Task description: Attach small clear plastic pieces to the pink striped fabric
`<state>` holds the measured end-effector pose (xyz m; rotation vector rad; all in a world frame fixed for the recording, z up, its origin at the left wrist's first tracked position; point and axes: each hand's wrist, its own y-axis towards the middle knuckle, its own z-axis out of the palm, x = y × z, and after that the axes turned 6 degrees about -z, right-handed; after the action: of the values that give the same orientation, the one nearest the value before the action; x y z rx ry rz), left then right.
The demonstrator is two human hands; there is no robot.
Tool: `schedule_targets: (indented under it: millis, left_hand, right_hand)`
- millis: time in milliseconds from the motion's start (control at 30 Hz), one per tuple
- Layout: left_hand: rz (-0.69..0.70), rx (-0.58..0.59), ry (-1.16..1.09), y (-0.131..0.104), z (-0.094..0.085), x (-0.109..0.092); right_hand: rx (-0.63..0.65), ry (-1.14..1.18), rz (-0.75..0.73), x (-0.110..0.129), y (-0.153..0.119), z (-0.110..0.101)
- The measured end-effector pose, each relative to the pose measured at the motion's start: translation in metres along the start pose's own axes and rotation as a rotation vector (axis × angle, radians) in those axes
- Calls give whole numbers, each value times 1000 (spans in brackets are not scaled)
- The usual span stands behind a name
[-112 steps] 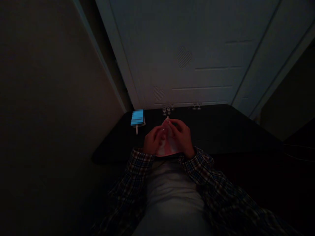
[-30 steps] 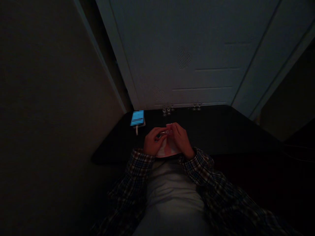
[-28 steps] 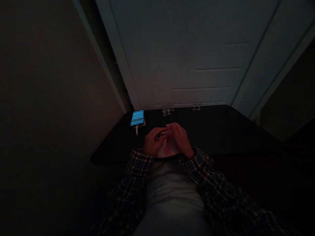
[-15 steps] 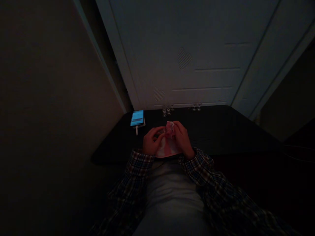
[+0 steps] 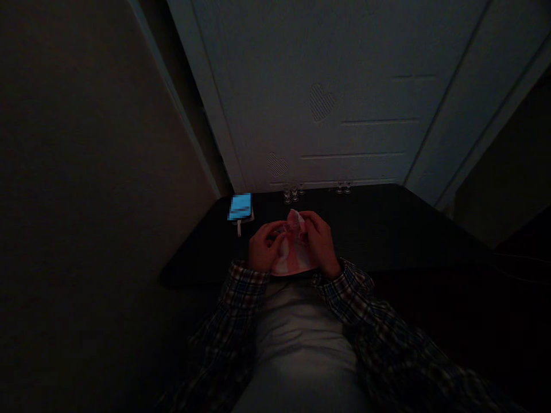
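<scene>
- Left grip pinches a small clear glass, likely fragile and slippery; I'd hold it gently around its sides.
- Right grip bunches a pink-striped cloth against it, seemingly soft and light, spreading below both grips.

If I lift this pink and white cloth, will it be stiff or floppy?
Probably floppy: the cloth bunches up by the right hand. It's likely light, as it looks thin. I doubt it would roll, since its lower part looks spread out.
</scene>
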<state>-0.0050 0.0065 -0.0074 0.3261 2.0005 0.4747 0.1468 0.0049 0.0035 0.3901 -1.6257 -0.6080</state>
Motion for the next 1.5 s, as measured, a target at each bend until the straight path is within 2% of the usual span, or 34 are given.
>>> schedule_targets:
  millis: [300, 633, 900, 1067, 1233, 1500]
  left_hand:
    - [-11, -26, 4, 0, 0, 2]
    - [7, -18, 7, 0, -1, 0]
    - [2, -12, 1, -1, 0, -1]
    - [1, 31, 0, -1, 0, -4]
    - [55, 112, 17, -3, -1, -11]
    - [106, 124, 70, -4, -1, -15]
  right_hand:
    - [-78, -84, -42, -3, 1, -1]
    - [-36, -30, 77, -8, 3, 2]
    - [-30, -190, -69, -7, 3, 2]
    - [37, -118, -35, -4, 0, 5]
    - [9, -146, 31, -1, -1, 5]
    - [33, -171, 1, 4, -1, 3]
